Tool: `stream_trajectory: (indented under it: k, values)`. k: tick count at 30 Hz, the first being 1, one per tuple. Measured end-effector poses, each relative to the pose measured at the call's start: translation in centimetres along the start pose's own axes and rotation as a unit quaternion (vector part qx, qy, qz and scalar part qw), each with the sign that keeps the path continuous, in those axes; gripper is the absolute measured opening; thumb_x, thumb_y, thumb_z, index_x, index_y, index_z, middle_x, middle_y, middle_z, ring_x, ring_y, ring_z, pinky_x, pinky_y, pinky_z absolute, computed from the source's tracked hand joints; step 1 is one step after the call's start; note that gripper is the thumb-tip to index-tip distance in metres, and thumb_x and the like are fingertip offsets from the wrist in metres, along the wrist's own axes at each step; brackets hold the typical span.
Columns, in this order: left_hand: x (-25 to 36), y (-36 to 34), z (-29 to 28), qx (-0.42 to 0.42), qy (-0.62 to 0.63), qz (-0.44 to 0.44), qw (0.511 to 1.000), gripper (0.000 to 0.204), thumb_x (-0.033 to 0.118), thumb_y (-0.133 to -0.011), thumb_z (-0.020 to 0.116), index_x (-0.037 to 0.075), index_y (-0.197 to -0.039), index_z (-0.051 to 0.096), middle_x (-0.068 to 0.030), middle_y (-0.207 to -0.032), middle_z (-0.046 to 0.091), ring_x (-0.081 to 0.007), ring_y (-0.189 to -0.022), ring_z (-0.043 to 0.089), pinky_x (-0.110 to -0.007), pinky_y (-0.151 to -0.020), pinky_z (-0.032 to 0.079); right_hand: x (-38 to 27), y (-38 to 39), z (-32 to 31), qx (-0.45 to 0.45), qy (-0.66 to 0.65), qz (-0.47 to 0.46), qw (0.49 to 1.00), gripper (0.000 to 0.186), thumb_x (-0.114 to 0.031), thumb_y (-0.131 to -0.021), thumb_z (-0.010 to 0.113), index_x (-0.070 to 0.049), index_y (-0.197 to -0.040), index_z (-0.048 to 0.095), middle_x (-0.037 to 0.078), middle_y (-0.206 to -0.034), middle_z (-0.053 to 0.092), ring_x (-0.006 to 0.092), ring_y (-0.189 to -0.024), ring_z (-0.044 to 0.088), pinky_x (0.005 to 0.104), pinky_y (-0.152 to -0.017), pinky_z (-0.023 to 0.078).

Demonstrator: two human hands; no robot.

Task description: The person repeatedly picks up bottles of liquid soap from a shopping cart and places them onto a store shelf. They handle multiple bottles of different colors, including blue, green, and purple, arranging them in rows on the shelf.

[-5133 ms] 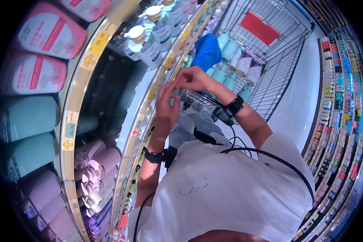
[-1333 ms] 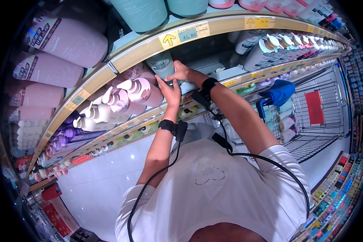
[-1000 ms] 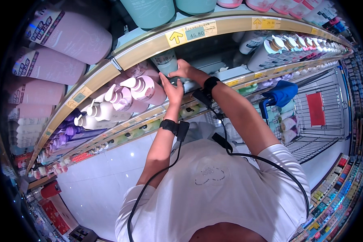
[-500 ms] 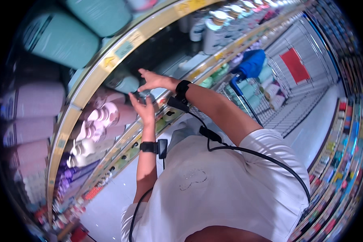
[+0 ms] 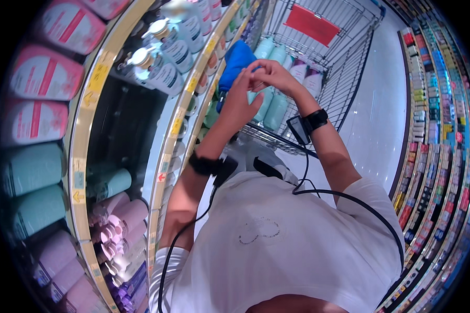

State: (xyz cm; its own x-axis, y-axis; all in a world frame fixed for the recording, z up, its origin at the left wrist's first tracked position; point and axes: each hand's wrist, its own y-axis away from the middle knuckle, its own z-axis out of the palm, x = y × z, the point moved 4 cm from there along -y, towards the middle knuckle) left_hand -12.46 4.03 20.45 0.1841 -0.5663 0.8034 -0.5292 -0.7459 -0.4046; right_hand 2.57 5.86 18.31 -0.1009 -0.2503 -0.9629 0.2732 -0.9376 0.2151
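White fabric lies closest to us: our shirt (image 5: pixel 277 235), with a looping outline of small dark marks on the chest, too fine to read, and a black cable (image 5: pixel 360 201) running across it. On our wrists sit two black straps, one at the left (image 5: pixel 204 164) and one at the right (image 5: pixel 316 121).

Our left hand (image 5: pixel 239 101) and right hand (image 5: pixel 277 75) come together at the fingertips, fingers loosely curved; whether something small is pinched between them, we cannot tell. Just beyond them is a blue cloth-like bundle (image 5: pixel 236 61), by the near end of the wire cart (image 5: pixel 354 86).

To our left, the shelf edge carries yellow tags (image 5: pixel 90 93), some marked with arrows. Above it, pink-and-white bottles (image 5: pixel 46 77) bear a red band on a pale label, beside big green bottles (image 5: pixel 39 211). On the level below, a green bottle (image 5: pixel 115 181) is next to pink pump bottles (image 5: pixel 131 214), while white pump bottles (image 5: pixel 164 75) farther along show dark lines of lettering.

Within the cart, pale green bottles (image 5: pixel 275 112) lie close together, and white-and-purple bottles (image 5: pixel 312 81) rest beside them, their print too small to make out. A red panel (image 5: pixel 312 25) hangs on the cart's far wire. Well off to our right, long racks (image 5: pixel 433 156) hold many small coloured packages.
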Motion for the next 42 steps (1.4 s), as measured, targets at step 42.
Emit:
stream_trajectory:
  k: [42]
  values:
    - [-8.2,-4.7,16.9,-0.297,0.084,-0.289,0.906,0.072,0.05,-0.084,0.057,-0.008,-0.126,0.047,-0.0253,-0.117,0.057,-0.0354,-0.108,0.056,-0.041,-0.094,0.042,15.8,7.0,-16.2,0.419,0.156,0.165,0.879,0.068,-0.023,-0.062,0.082,0.006,-0.114,0.05,0.017,-0.106,0.061,0.0229,-0.092,0.061,0.0355,-0.077,0.051]
